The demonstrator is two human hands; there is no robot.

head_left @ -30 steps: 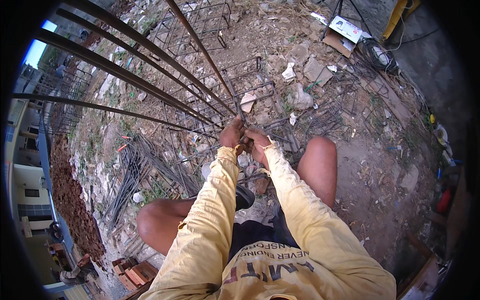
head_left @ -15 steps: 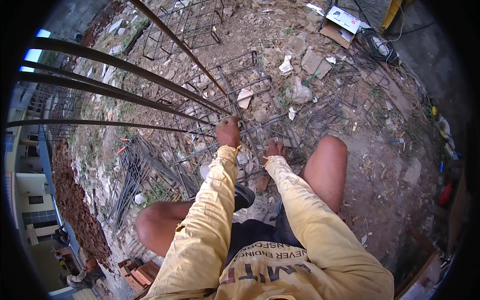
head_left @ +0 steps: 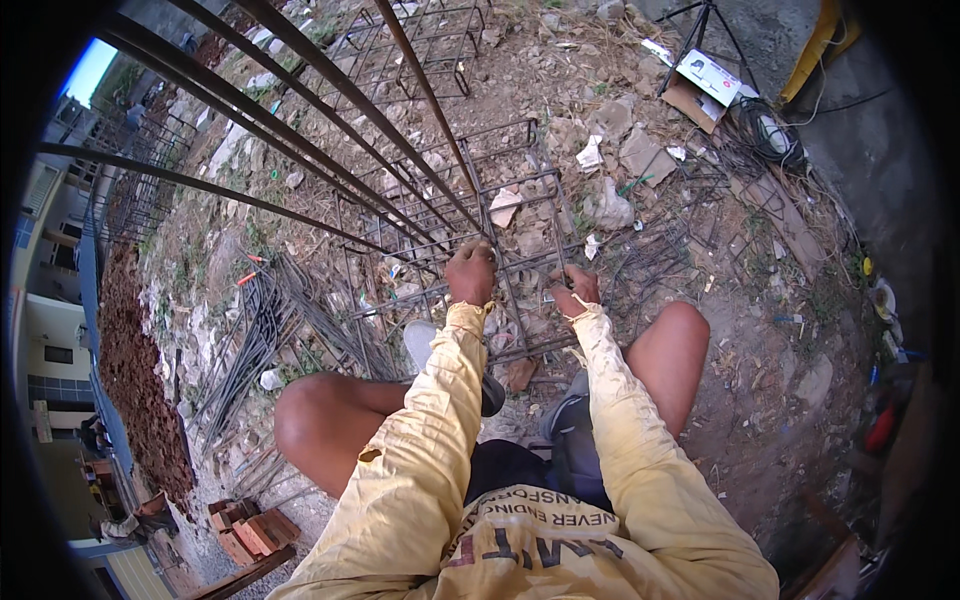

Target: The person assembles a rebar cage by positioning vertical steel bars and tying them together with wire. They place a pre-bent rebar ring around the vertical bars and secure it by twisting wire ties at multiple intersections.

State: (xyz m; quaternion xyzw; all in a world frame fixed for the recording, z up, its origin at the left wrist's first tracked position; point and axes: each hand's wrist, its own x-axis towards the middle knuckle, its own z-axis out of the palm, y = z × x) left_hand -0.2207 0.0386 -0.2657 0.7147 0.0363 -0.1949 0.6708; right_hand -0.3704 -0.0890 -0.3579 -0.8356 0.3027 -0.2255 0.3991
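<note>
My left hand is closed at the foot of several long steel rods, which rise from a rebar cage toward the upper left. It grips a bar at the cage's crossing, though the fingers hide most of it. To its right, my right hand is closed at another cage bar, with fingers curled. Whatever it holds is too small to make out. The cage lies on the rubble between and ahead of my bent knees.
Cut rods lie in a heap to the left, with red bricks at lower left. A second rebar frame is farther off. At far right are a white box, a black tripod and coiled cable.
My right hand has moved slightly away from me and to the right along the cage. The left hand stays at the same crossing. The tall rods appear steeper, as the view has shifted.
</note>
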